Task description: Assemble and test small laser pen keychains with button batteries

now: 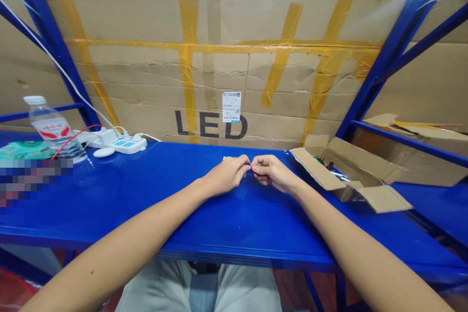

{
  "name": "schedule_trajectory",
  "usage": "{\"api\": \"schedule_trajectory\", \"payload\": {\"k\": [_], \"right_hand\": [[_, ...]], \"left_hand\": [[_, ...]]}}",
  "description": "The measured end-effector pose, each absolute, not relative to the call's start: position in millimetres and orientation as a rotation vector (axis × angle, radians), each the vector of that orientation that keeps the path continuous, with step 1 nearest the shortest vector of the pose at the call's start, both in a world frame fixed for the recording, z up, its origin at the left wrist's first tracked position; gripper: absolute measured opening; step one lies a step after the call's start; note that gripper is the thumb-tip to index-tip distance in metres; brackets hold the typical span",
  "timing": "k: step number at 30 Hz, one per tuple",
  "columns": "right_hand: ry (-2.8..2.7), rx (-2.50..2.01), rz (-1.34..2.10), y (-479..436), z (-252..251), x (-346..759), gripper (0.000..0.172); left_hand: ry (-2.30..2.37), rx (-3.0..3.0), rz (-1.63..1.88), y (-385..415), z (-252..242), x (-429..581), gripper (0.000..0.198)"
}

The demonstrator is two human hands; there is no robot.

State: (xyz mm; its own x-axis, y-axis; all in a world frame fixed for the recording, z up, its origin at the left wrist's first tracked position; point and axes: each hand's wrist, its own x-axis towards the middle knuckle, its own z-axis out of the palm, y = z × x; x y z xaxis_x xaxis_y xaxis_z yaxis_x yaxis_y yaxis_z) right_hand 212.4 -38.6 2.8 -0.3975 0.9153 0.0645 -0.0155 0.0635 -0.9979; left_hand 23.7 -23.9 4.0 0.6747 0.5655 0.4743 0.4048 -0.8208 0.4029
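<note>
Both hands meet above the middle of the blue shelf (153, 175), fingertips almost touching. My left hand (231, 174) is closed, thumb and fingers pinched on a small dark piece (248, 167) that shows only in part. From the other side my right hand (268, 170) is closed too, its thumb and forefinger pressed together at the end of that same piece. The fingers cover most of it, so its kind cannot be made out. A small pale bit shows just behind the left knuckles.
At the right stands an open cardboard box (331, 175) with electronic parts inside. On the left are a water bottle (54, 129), a white power strip (129, 144) with plugs and cables, and a white oval object (104, 152). A large taped carton (153, 83) rises behind.
</note>
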Motion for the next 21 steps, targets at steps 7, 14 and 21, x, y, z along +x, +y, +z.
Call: {"api": "schedule_trajectory", "payload": {"k": [7,14,21], "right_hand": [[-1.735,-1.056,1.106,-34,4,216,0.031],[-1.864,-1.049,0.931,-32,4,216,0.029],[-1.938,-1.019,0.420,-29,-6,216,0.014]], "left_hand": [[0.818,2.457,0.970,-16,-2,24,0.018],[0.796,2.328,0.979,-15,-5,26,0.020],[0.824,2.115,1.000,-13,-6,26,0.016]]}}
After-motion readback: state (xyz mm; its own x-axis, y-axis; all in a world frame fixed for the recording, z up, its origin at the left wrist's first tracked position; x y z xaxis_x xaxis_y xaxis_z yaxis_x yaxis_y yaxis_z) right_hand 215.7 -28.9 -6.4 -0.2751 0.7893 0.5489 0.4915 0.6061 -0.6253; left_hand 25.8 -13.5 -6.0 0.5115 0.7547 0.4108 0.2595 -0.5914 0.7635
